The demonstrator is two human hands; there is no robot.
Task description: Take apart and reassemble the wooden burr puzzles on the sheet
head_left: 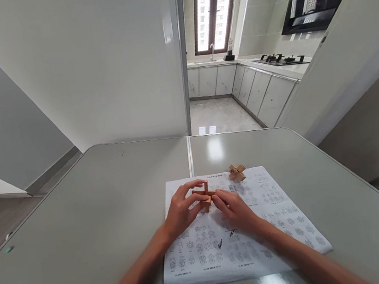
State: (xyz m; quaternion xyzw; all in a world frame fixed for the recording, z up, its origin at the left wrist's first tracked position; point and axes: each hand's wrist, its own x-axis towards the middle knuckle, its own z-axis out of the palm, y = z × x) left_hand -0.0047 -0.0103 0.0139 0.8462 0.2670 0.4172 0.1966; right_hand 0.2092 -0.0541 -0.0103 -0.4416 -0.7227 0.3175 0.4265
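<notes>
Between my two hands is a wooden burr puzzle (206, 191), made of crossed brown sticks with one stick pointing up. My left hand (183, 205) grips it from the left, thumb and fingers closed around its sticks. From the right, my right hand (232, 205) pinches the end of a stick, and its fingertips partly hide that end. Beneath both hands lies a large white instruction sheet (213, 269) printed with rows of small puzzle drawings. A second wooden burr puzzle (237, 172), star-shaped, rests at the sheet's far edge, apart from my hands.
The sheet lies on a grey-green table (82, 230) with a seam (190, 156) down its middle. A small green bit (9, 249) is near the left edge. Beyond the table stand a white wall panel (123, 67) and a kitchen doorway with white cabinets (270, 96).
</notes>
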